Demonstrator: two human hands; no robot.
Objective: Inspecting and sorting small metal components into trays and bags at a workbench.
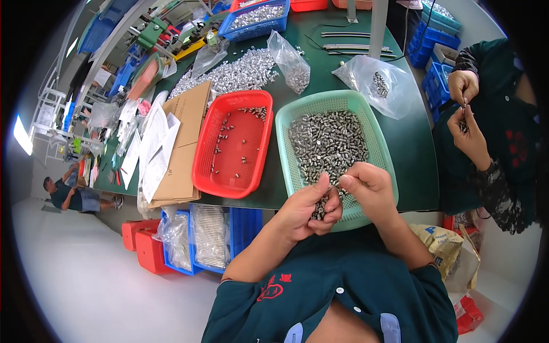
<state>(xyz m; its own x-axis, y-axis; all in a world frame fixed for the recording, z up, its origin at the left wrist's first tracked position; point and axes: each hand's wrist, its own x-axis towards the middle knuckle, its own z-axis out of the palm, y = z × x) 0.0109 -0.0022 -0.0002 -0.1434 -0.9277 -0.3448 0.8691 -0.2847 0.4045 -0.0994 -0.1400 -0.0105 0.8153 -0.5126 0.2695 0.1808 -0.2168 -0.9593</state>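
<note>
My left hand (311, 208) is curled palm up around several small cylindrical metal fittings (318, 212), its thumb raised. Close beside it, my right hand (370, 186) is pinched, thumb against fingers; what it grips at the tips is too small to make out. Both hands are over the near edge of a light green plastic basket (378, 126), which holds a heap of the same fittings (329, 140). To its left stands a red plastic basket (243, 163) with a few scattered fittings inside.
Cardboard (186, 137) and papers (160, 154) lie left of the red basket. Behind are a pile of shiny metal parts (234, 71), plastic bags (290, 60) and a blue basket (257, 23). A co-worker's hands (466, 108) work at right. Blue crates (243, 228) stand below the table.
</note>
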